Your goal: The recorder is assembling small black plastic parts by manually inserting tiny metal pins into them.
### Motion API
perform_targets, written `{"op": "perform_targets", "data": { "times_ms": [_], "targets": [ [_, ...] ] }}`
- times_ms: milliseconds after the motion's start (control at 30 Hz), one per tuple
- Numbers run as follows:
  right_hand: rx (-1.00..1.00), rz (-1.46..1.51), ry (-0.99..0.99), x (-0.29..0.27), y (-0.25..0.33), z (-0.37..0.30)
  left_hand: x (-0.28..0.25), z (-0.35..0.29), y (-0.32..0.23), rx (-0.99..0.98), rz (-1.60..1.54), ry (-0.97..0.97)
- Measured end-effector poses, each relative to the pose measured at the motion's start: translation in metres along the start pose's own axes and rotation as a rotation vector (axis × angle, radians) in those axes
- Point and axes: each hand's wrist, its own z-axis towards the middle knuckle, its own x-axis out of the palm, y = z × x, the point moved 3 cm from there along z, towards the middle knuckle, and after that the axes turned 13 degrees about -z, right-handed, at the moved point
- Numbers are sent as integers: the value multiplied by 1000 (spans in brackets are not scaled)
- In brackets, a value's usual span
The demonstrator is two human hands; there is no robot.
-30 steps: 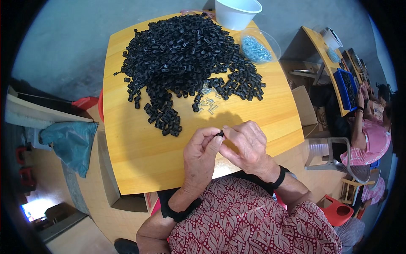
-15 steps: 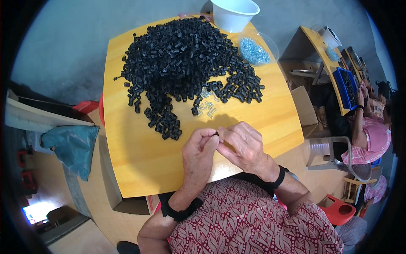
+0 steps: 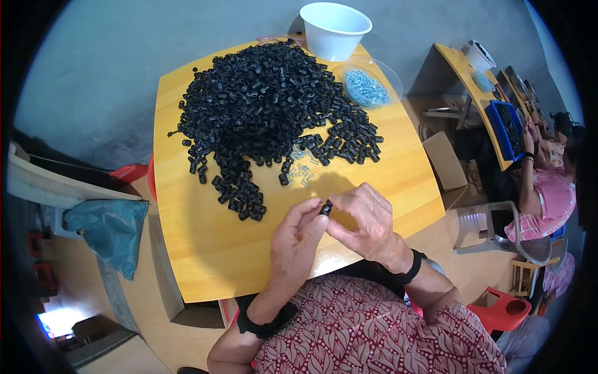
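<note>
Black part: I have it [image 3: 326, 208] up between both hands, above the near half of the table, small and dark, tilted a little. Finer detail too small for me to read.
Left hand: bare [image 3: 293, 243], thumb and forefinger pinching the black part from the left, other fingers curled behind. Dark band on the wrist.
Right hand: bare [image 3: 367, 224], forefinger tip at the upper end of the black part, thumb close to its lower end, a gap inside the curve. I can't tell if those two grip it or only rest on it. Dark band here too.
Pile: big heap of black pieces [image 3: 261, 93] over the far half, with a tail of them toward me on the left and a looser spread on the right.
Loose bits: small shiny bits [image 3: 303, 172] on the wood, just in front of the heap, nearer me than most of it.
Clear bowl: round see-through bowl [image 3: 397, 80] at the far right corner, shiny bluish bits inside.
White bucket: upright [image 3: 330, 45] at the far edge, just beside the clear bowl.
Table: yellow wood [image 3: 405, 181], bare under the hands.
Right side: co-worker in a pink top [image 3: 551, 199], seated by a blue tray [image 3: 502, 133] of dark pieces.
Left side: teal bag [image 3: 109, 230], low beside the table.
</note>
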Motion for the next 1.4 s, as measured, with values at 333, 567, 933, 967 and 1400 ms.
{"op": "perform_targets", "data": {
  "times_ms": [333,567,933,967,1400],
  "targets": [
    [-9,87,-37,2,-2,-6,2,2,-3,-162,24,113],
    [-122,-62,84,-6,-2,4,1,-1,0,-150,-27,80],
    [-99,-71,53,-9,-5,2,5,1,0,-147,-4,92],
    [-105,-85,68,-8,-6,2,5,2,0,-146,5,89],
    [3,92,56,-1,-6,-8,1,3,10,-139,56,73]
  ]
}}
